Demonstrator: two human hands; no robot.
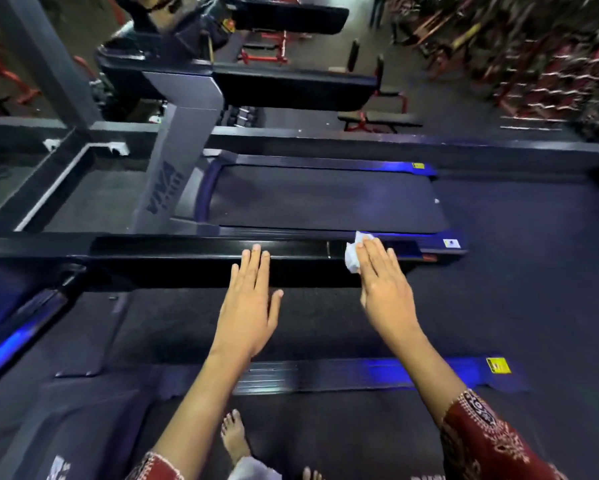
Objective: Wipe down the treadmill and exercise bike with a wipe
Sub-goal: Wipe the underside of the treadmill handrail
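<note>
On the treadmill's black handrail point(170, 251), our right grip point(386, 292), spread flat, presses the white wipe point(352, 256); our left grip point(249, 306) rests there too, wide, holding nothing.

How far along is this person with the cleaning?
Done: nothing shows which surfaces are already clean. In hand: the right hand presses a white wipe on the black treadmill handrail while the left hand rests flat on it. Left: no exercise bike is in view, so that probably remains.
</note>
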